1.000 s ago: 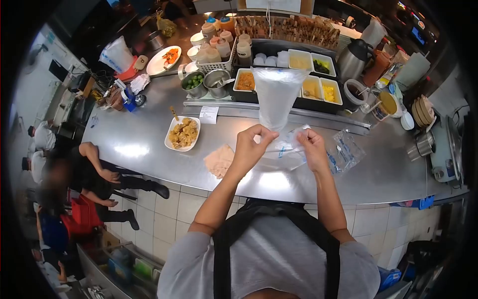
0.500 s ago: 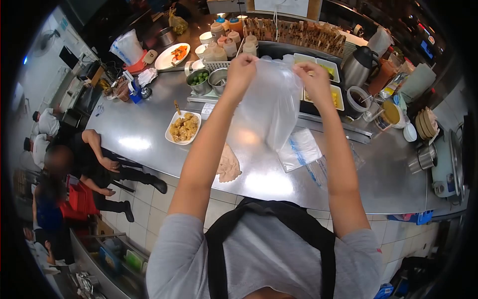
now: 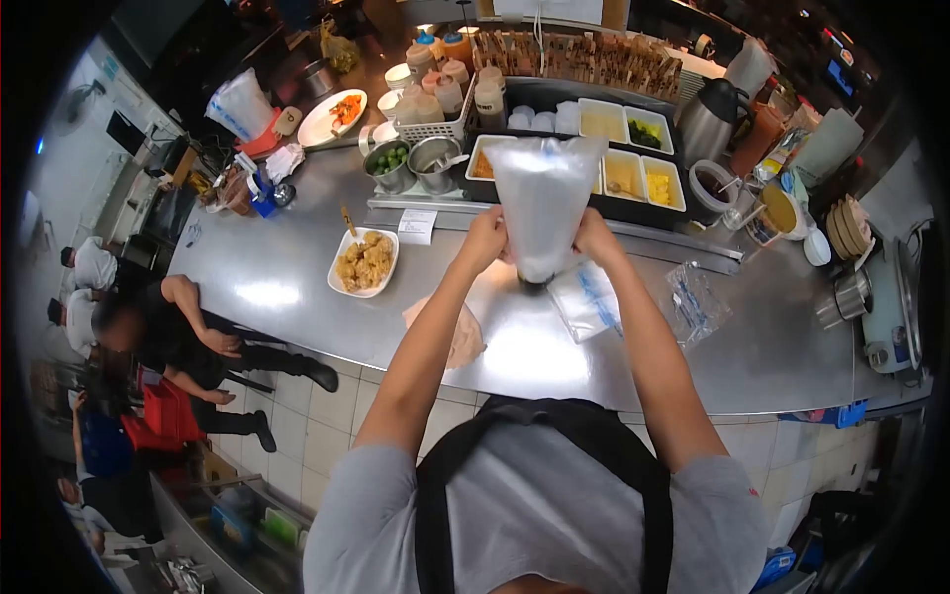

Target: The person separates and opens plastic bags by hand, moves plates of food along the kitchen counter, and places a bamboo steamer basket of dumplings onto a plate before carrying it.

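Note:
A see-through plastic bag (image 3: 546,203) stands upright and puffed out over the steel counter, its wide mouth facing up. My left hand (image 3: 487,241) grips its lower left side with curled fingers. On the opposite side my right hand (image 3: 595,241) holds it the same way; some fingertips are hidden behind the plastic. A flat stack of plastic bags (image 3: 586,305) with blue print lies by my right forearm. Partly under my left forearm is a crumpled light brown piece (image 3: 463,340), perhaps paper. Left of that sits a white bowl (image 3: 336,276) of fried pieces.
Behind the bag is a topping station with white trays (image 3: 623,178). Metal pots (image 3: 390,170) and squeeze bottles (image 3: 488,102) stand to its left, a steel jug (image 3: 709,121) to its right. A crinkled plastic wrapper (image 3: 696,303) lies at right. A person in black (image 3: 203,322) is at left.
Both hands have come down and nearer from the bag's top edge to its lower sides. The bag, hanging limp before, is now opened, puffed out and mouth up.

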Demonstrator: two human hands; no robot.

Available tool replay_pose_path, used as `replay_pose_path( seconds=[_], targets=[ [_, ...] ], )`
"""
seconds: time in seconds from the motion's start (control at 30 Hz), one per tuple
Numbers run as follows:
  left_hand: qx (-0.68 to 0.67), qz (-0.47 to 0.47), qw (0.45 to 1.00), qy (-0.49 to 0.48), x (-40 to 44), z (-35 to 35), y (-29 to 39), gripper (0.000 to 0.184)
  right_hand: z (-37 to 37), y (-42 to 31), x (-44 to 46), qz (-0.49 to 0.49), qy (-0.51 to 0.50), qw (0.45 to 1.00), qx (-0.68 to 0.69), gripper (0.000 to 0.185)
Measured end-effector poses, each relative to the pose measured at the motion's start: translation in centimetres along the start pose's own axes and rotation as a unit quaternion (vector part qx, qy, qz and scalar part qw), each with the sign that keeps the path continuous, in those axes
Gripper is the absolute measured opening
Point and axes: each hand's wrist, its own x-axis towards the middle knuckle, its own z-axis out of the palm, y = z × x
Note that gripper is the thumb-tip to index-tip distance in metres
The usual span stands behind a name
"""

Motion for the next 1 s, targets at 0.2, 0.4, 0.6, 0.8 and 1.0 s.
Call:
replay_pose_path(
  seconds=[0.2, 0.4, 0.6, 0.8, 1.0],
  targets=[
    [-0.078, -0.238, 0.965, -0.083, 0.3, -1.0, -0.9, 0.017, 1.6, 1.5, 1.4, 0.093, -0.041, 0.993, 0.056, 0.013],
    [-0.47, -0.264, 0.841, 0.049, -4.8, 0.7, 0.6, 0.031, 3.1, 0.5, -2.1, 0.118, 0.009, 0.864, 0.489, 0.034],
    [-0.416, -0.214, 0.881, 0.076, -6.4, 2.9, -1.8, 0.039, 4.5, 0.5, -3.9, 0.149, -0.06, 0.926, 0.342, 0.07],
    [0.146, 0.067, 0.964, 0.211, -12.1, -1.0, -4.6, 0.05, 8.1, 2.5, -7.1, -0.117, 0.295, 0.947, 0.048, 0.046],
    [0.524, 0.005, 0.834, 0.171, -19.9, -5.4, -7.4, 0.027, 16.9, 3.9, -10.4, -0.349, -0.013, 0.86, -0.372, 0.017]
  ],
)
